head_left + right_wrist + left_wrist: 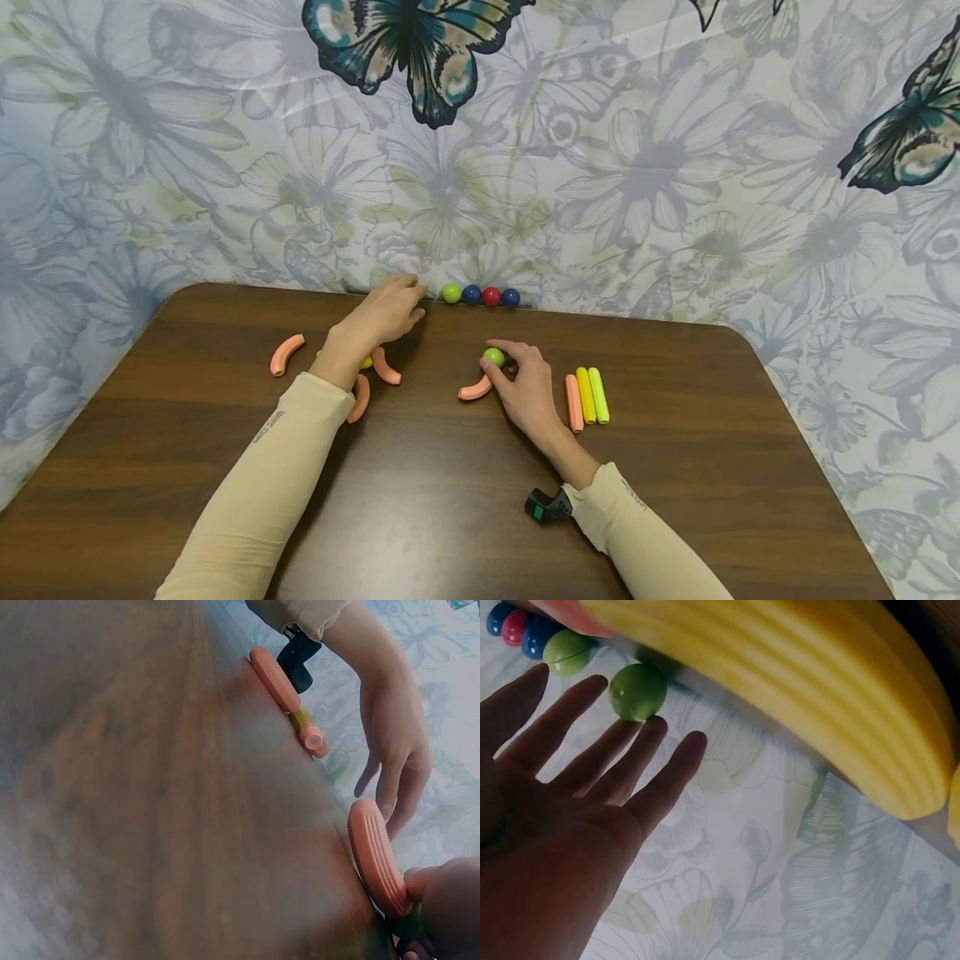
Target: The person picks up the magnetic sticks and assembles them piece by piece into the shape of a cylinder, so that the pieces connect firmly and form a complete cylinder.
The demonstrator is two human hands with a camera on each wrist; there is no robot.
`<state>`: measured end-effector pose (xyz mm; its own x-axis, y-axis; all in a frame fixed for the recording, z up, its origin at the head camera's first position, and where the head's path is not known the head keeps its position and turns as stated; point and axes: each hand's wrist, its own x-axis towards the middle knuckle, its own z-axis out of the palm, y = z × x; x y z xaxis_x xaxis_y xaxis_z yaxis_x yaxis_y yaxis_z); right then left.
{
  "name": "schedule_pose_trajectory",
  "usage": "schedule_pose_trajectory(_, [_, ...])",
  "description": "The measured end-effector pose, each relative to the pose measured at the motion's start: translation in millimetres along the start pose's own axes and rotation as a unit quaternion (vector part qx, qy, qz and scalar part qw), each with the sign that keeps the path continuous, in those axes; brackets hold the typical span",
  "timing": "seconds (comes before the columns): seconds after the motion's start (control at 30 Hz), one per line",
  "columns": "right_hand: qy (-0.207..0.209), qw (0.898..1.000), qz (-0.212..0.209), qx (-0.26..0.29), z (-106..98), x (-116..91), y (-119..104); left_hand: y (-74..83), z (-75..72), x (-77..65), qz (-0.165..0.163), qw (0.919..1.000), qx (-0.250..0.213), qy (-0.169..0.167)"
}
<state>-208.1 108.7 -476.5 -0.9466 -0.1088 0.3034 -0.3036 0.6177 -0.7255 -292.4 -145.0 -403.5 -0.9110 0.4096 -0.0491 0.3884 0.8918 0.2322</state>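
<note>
My left hand (386, 312) reaches over the table's far edge, fingers spread and nearly straight. In the left wrist view its fingertips are at a green ball (637, 692), beside a row of balls; whether they touch it I cannot tell. My right hand (531, 387) pinches another green ball (492, 357) between thumb and fingers. An orange curved tube (475, 390) lies against that ball, its near end by the thumb. Under my left forearm are two more orange curved tubes (386, 367) and a partly hidden yellow piece (367, 362).
Along the far edge sit a light green ball (451, 292), two blue balls (471, 294) and a red ball (491, 297). Straight orange, yellow and green sticks (585, 397) lie right of my right hand. One orange curved tube (286, 355) rests far left. Patterned cloth (637, 208) hangs behind.
</note>
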Motion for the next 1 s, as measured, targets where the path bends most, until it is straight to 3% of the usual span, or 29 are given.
schedule_pose_trajectory(0.27, [-0.001, 1.000, -0.001, -0.001, 0.9, -2.9, 0.7, 1.0, 8.3, -2.9, 0.035, 0.9967, -0.009, 0.073])
schedule_pose_trajectory(0.43, [0.007, 1.000, -0.004, 0.003, -0.2, 0.3, -1.2, -1.1, 8.1, 0.4, 0.041, 0.9952, -0.031, 0.083])
schedule_pose_trajectory(0.6, [0.011, 1.000, -0.002, -0.002, 0.5, 3.3, 0.0, -2.2, 9.9, 4.0, 0.029, 0.9898, -0.073, 0.119])
schedule_pose_trajectory(0.77, [0.008, 1.000, 0.000, -0.003, -1.4, 2.8, -1.8, -2.8, 13.5, 5.2, 0.029, 0.9902, -0.064, 0.121])
schedule_pose_trajectory(0.87, [0.008, 1.000, -0.001, -0.002, -2.3, 2.4, -2.6, -2.8, 11.0, 5.4, -0.002, 0.9897, -0.058, 0.131])
schedule_pose_trajectory(1.0, [0.006, 1.000, -0.005, -0.003, -2.0, 4.0, -1.8, -7.1, 2.8, 0.1, -0.100, 0.9850, -0.054, 0.130])
